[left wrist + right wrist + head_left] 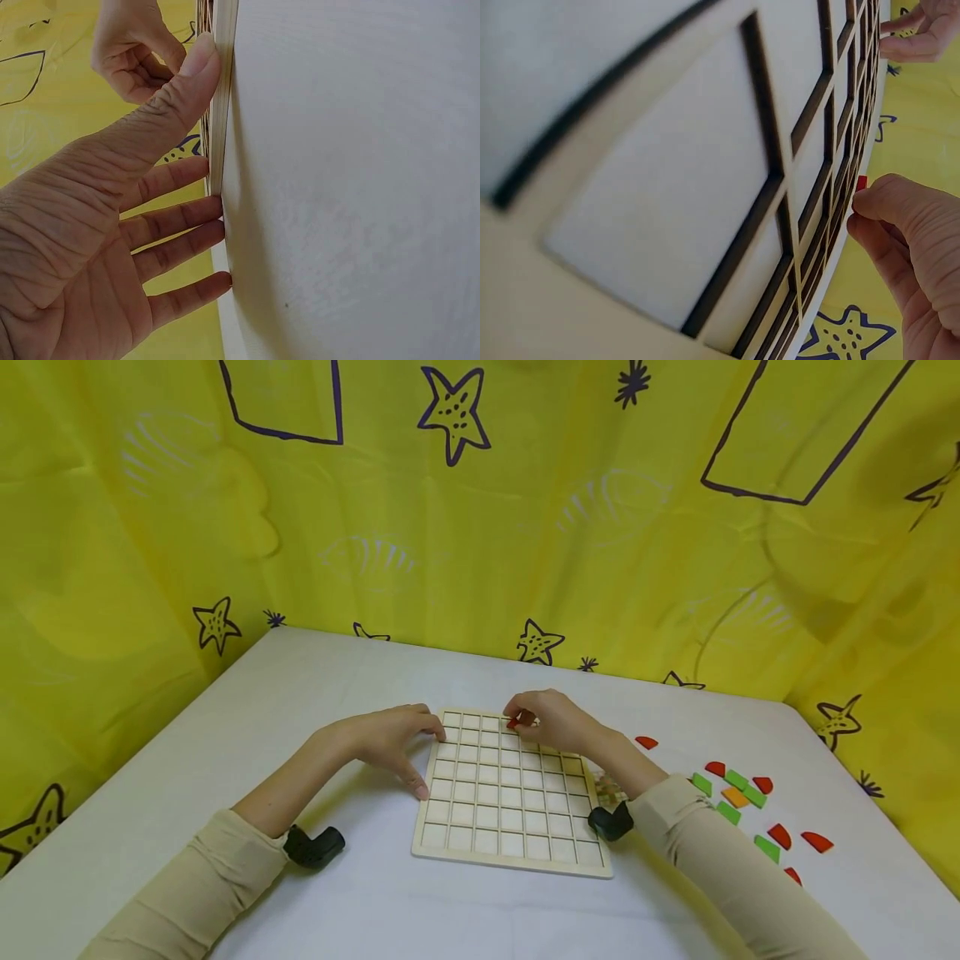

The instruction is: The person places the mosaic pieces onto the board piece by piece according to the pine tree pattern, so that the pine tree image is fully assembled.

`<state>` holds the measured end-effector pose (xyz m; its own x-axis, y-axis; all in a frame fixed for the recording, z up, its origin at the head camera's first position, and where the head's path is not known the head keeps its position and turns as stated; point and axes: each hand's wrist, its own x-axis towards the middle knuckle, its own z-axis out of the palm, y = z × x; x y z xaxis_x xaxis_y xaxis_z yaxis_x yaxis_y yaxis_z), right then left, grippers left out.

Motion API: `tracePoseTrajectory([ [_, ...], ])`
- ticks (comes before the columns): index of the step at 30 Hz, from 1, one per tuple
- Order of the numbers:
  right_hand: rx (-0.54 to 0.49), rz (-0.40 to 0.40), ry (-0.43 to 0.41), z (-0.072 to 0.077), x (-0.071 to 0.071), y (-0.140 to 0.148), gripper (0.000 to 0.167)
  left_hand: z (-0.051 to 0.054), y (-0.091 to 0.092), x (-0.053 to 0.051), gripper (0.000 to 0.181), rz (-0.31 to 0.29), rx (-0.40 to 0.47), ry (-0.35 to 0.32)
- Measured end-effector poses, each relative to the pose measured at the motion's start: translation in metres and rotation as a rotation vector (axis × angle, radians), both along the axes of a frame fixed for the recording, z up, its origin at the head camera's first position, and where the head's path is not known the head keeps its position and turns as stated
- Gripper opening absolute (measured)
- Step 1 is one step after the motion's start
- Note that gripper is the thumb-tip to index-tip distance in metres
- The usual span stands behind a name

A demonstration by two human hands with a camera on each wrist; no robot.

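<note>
Head view shows the left hand point(393, 743), fingers spread, touching the left edge of the grid board point(487, 794) on the white surface point(360, 902), probably to make it steady, while the right hand point(557, 722) pinches a small red piece point(513, 723) at the board's far row.

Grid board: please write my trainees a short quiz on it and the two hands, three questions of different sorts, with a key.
1. Multiple choice: what does the right hand pinch?
A. a green piece
B. a red piece
C. nothing

2. True or false: the left hand is clear of the board, touching no part of it.

3. Fill the gap: in the head view, the orange piece lies to the ____ of the board.

Key:
1. B
2. False; its fingers touch the board's left edge.
3. right
</note>
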<state>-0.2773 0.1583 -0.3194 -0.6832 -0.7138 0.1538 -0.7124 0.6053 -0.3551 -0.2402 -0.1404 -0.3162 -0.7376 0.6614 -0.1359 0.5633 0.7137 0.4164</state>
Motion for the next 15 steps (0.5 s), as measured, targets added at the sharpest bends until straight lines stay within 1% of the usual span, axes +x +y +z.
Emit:
tracePoseTrajectory([
  [5, 0.017, -0.004, -0.023, 0.0002, -0.0019, -0.0015, 0.019, 0.0013, 0.0012, -0.0001, 0.079, -0.001, -0.002, 0.002],
  [8, 0.025, 0.006, -0.020, 0.0002, -0.0021, -0.0021, 0.018, 0.0016, 0.0014, -0.0001, 0.080, 0.005, -0.004, 0.000],
  [15, 0.033, 0.054, 0.030, -0.0005, -0.0015, -0.0012, 0.019, 0.0009, 0.0008, 0.0010, 0.080, 0.011, -0.001, -0.008],
])
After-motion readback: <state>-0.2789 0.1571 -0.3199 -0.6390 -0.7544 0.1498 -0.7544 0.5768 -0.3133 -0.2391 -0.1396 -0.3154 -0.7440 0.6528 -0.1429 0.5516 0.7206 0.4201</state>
